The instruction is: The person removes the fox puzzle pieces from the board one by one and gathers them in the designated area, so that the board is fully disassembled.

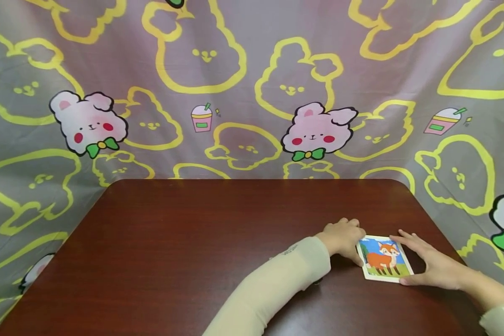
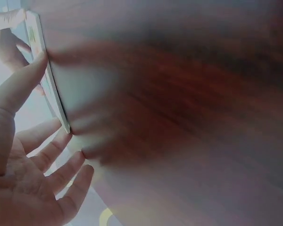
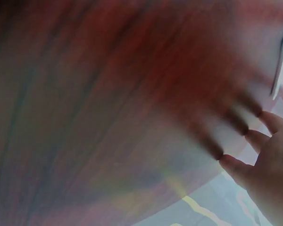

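Observation:
A square picture board [image 1: 384, 259] with a white border shows an orange fox on grass under blue sky. It lies near the right side of the dark red-brown table. My left hand [image 1: 343, 239] holds its left edge. In the left wrist view, the thumb of that hand [image 2: 26, 155] meets the board's thin pale edge [image 2: 49, 80], and fingertips reach its far corner. My right hand [image 1: 434, 263] grips the right side, thumb at the near corner and a finger at the far one. The right wrist view catches only a strip of the board [image 3: 279, 66] beside the right fingers.
The glossy wooden table [image 1: 172, 252] has rounded far corners. Behind and beside it hangs a grey curtain [image 1: 243, 60] with yellow outlined bears and white cartoon rabbits. The table's right edge runs close past the right hand.

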A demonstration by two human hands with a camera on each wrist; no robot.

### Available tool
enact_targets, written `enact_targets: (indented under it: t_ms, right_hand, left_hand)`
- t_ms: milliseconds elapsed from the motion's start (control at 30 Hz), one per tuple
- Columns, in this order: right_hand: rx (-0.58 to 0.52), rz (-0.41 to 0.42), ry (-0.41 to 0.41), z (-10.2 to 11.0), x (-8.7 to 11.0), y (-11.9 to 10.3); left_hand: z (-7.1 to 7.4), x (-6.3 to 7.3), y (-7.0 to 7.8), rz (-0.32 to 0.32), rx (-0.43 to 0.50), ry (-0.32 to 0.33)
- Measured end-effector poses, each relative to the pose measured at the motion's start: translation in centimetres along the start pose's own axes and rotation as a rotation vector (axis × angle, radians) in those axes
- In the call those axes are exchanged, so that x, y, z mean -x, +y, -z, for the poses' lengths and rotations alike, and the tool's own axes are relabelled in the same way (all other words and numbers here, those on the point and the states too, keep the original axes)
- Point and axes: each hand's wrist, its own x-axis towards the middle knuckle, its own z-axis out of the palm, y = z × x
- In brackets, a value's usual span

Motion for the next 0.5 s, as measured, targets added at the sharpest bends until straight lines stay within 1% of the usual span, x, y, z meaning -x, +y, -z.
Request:
enact_targets:
  t_ms: [100,233,367,500]
  right_hand:
    - [0.039,-0.008,0.005,-0.4,-0.1,-0.2]
    - [0.121,-0.032,0.009,-0.9,-0.4,-0.6]
    - [0.146,-0.025,0.016,-1.2,-0.7,-1.2]
    - [0.167,-0.021,0.022,-1.5,-1.2,-1.8]
  left_hand:
    - [0.1,0.1,-0.4,0.008,0.019,-0.021]
    - [0.2,0.4,-1.1,0.024,0.084,-0.028]
    - [0.4,0.8,-2.0,0.04,0.142,-0.035]
    - [0.4,1.1,-2.8,0.03,0.145,-0.04]
